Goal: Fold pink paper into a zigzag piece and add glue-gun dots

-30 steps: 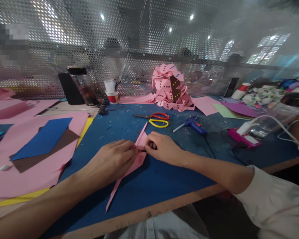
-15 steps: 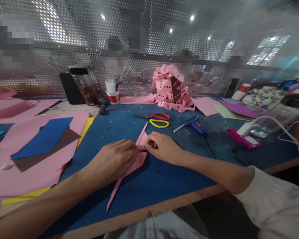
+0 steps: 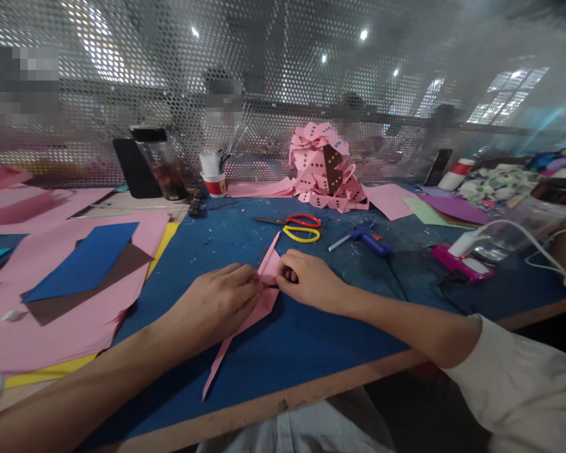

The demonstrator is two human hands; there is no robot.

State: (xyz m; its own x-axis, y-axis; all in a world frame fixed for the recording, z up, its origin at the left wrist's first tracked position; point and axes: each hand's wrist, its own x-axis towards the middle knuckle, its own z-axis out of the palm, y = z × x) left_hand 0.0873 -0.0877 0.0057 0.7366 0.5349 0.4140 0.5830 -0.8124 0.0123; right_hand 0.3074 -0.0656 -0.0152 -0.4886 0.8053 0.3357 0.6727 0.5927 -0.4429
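A folded piece of pink paper (image 3: 263, 306) lies at a slant on the blue table, its narrow ends pointing away from me and toward me. My left hand (image 3: 229, 294) is closed on its left side near the middle, fingertips pinched on the paper. Across from it, my right hand (image 3: 306, 280) has curled fingers closed on the paper's right edge. Between the fingertips a small dark line shows; I cannot tell whether it is a gap or a thin object. Scissors (image 3: 302, 228) with one red and one yellow handle rest just beyond the paper.
A blue glue gun (image 3: 370, 240) lies to the right, near a magenta power strip (image 3: 462, 263). Pink sheets (image 3: 75, 340) with blue and brown paper are stacked left. At the back stand a dark-lidded bottle (image 3: 158, 163), a cup (image 3: 214, 184) and a pink paper construction (image 3: 311, 167).
My hands have barely moved and still grip the pink paper. The paper between the fingertips has shifted slightly, and a dark line now shows there.
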